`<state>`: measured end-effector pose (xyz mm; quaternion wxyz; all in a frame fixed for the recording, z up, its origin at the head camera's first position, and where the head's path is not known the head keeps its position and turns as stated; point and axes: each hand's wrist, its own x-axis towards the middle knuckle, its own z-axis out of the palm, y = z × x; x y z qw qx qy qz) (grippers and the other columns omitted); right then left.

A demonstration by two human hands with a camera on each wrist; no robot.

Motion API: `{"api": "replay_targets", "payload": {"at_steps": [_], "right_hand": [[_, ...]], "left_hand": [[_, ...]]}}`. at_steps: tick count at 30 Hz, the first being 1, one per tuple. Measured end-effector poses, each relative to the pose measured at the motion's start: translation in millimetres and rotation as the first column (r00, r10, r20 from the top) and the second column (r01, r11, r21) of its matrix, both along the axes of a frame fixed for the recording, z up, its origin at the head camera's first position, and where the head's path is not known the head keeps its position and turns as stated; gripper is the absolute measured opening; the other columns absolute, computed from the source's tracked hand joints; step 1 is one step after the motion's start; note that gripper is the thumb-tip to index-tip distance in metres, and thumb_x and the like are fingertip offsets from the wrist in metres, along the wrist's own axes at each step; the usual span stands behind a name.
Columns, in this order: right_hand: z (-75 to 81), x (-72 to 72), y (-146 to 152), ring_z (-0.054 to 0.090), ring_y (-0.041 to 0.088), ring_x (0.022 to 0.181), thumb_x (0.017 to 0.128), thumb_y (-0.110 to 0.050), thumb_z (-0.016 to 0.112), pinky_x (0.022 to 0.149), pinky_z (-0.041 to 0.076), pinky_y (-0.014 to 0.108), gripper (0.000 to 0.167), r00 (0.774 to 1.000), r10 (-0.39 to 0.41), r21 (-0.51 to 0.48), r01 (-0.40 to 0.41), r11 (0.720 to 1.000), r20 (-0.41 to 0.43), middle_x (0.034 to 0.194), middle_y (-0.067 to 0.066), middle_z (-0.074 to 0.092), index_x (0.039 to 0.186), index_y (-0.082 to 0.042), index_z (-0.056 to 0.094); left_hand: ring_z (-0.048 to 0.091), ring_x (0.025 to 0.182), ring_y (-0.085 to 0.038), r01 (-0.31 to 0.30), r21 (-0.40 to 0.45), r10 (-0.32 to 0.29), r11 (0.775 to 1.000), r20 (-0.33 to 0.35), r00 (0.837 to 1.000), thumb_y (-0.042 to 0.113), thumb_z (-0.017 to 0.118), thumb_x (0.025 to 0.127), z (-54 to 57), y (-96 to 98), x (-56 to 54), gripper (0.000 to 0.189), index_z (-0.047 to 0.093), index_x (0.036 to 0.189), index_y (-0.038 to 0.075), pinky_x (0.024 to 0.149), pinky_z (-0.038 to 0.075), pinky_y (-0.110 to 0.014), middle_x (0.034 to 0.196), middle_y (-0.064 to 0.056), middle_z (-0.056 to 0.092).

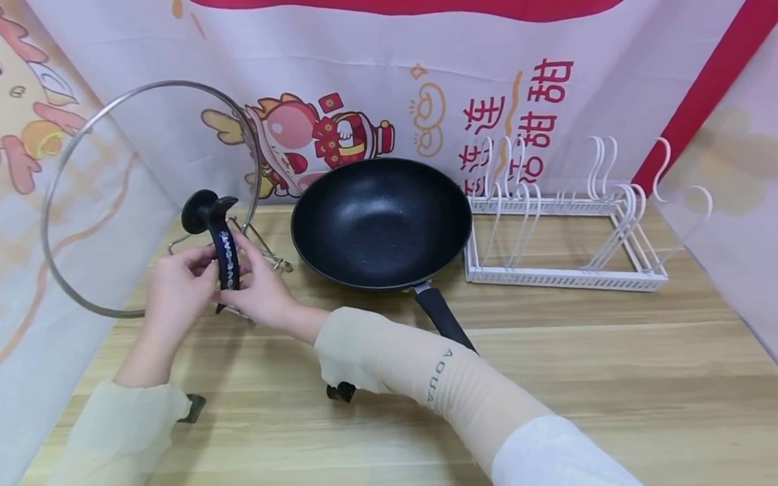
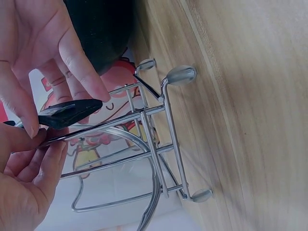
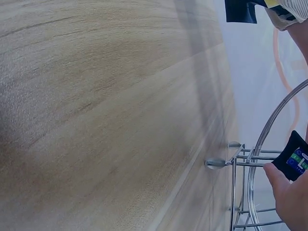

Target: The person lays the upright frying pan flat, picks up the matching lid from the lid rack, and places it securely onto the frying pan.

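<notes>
A wire lid stand of chrome (image 1: 272,258) holds a glass lid with a metal rim (image 1: 169,83), which stands on edge. Its round black knob (image 1: 200,211) faces into the room. At the front of the stand is a curved black plastic piece (image 1: 228,260) with pale lettering. My left hand (image 1: 181,287) pinches a wire of the stand (image 2: 172,125) beside this piece, seen in the left wrist view. From the other side my right hand (image 1: 264,288) holds the black piece between thumb and finger. Parts of the fingertips are hidden behind it.
To the right of the stand a black wok (image 1: 381,221) leans against the back cloth, its handle (image 1: 442,317) pointing toward me and partly behind my right sleeve. Farther right lies a white rack (image 1: 565,279) with several upright hooked wires. A wood-grain tabletop (image 1: 601,386) carries everything.
</notes>
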<state>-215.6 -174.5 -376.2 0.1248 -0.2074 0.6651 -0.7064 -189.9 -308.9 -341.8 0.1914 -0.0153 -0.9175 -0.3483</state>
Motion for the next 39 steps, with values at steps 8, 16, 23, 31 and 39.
{"api": "replay_targets", "payload": {"at_steps": [8,16,23,31,39], "right_hand": [[0.0,1.3,-0.4,0.061,0.007,0.068,0.088,0.007,0.076,0.066,0.055,0.018,0.089,1.000,-0.010,-0.006,0.010,1.000,0.029,0.096,0.002,0.056,0.161,-0.019,0.031],[-2.3,-0.1,-1.8,0.061,0.007,0.067,0.090,0.006,0.075,0.065,0.055,0.018,0.089,1.000,-0.002,0.014,0.003,1.000,-0.004,0.091,-0.003,0.054,0.162,-0.021,0.030],[-4.2,-0.1,-3.3,0.062,0.013,0.070,0.088,0.008,0.076,0.064,0.055,0.018,0.089,0.998,-0.032,0.013,0.033,0.999,-0.050,0.089,-0.003,0.054,0.161,-0.021,0.034],[-2.3,-1.4,-4.8,0.061,0.010,0.076,0.087,0.007,0.077,0.069,0.055,0.016,0.089,0.995,-0.043,0.052,0.048,0.997,-0.086,0.089,-0.003,0.056,0.161,-0.014,0.033],[-1.5,-1.8,-6.2,0.060,0.007,0.073,0.085,0.010,0.076,0.072,0.053,0.015,0.087,0.996,-0.070,0.014,0.071,0.997,-0.062,0.080,0.001,0.062,0.159,-0.014,0.037]], "left_hand": [[0.059,0.072,-0.007,-0.003,0.005,0.003,1.000,0.029,1.000,-0.003,0.060,0.095,1.0,-1.2,-0.8,0.027,0.067,0.116,-0.017,0.056,0.044,-0.005,0.099,-0.034,0.070],[0.058,0.069,-0.005,-0.026,-0.003,0.026,1.000,0.057,0.998,0.001,0.059,0.096,1.9,-2.3,-1.6,0.027,0.069,0.116,-0.015,0.054,0.043,-0.007,0.098,-0.032,0.071],[0.067,0.076,-0.028,-0.026,-0.015,0.027,1.000,0.065,0.998,0.002,0.059,0.098,2.7,-2.0,-1.6,0.026,0.069,0.116,-0.014,0.054,0.042,-0.007,0.100,-0.032,0.071],[0.068,0.081,-0.033,-0.032,-0.010,0.033,0.999,0.077,0.996,0.003,0.060,0.098,5.5,-1.7,-0.1,0.026,0.070,0.116,-0.013,0.057,0.042,-0.008,0.100,-0.031,0.071],[0.070,0.086,-0.041,-0.028,0.001,0.028,1.000,0.075,0.997,0.002,0.061,0.097,4.9,-1.0,-0.1,0.025,0.069,0.116,-0.013,0.058,0.042,-0.005,0.103,-0.032,0.071]]}}
